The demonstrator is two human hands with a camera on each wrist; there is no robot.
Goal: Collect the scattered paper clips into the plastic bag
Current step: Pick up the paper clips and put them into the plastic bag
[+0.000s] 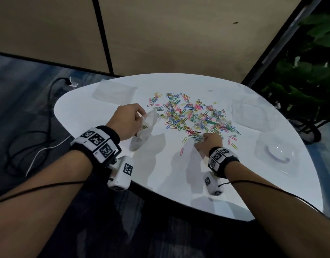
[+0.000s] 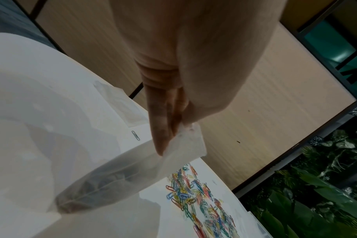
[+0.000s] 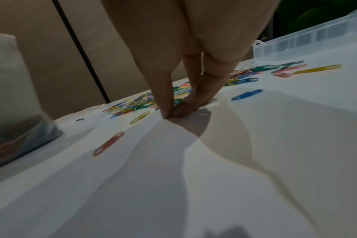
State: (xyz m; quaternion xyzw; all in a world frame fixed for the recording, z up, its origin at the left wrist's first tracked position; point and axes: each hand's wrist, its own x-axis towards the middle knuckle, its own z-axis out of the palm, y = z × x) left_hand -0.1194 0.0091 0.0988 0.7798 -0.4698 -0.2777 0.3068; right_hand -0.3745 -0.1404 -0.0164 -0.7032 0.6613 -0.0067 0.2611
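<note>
Several coloured paper clips (image 1: 190,114) lie spread over the middle of the white table (image 1: 160,174). My left hand (image 1: 142,116) pinches the top corner of a clear plastic bag (image 1: 144,131) that hangs down to the table, left of the pile. The left wrist view shows the bag (image 2: 112,177) with some clips at its bottom. My right hand (image 1: 199,141) is at the near edge of the pile. Its thumb and fingertips (image 3: 167,111) press together on the table over a small clump of clips. A red clip (image 3: 108,144) and a yellow clip (image 3: 140,117) lie loose near it.
A clear plastic box (image 1: 272,155) stands at the right edge, and a clear lid (image 1: 248,114) lies behind it. Another flat clear bag (image 1: 114,93) rests at the back left. Cables (image 1: 39,151) run on the floor left, and plants (image 1: 309,81) stand right.
</note>
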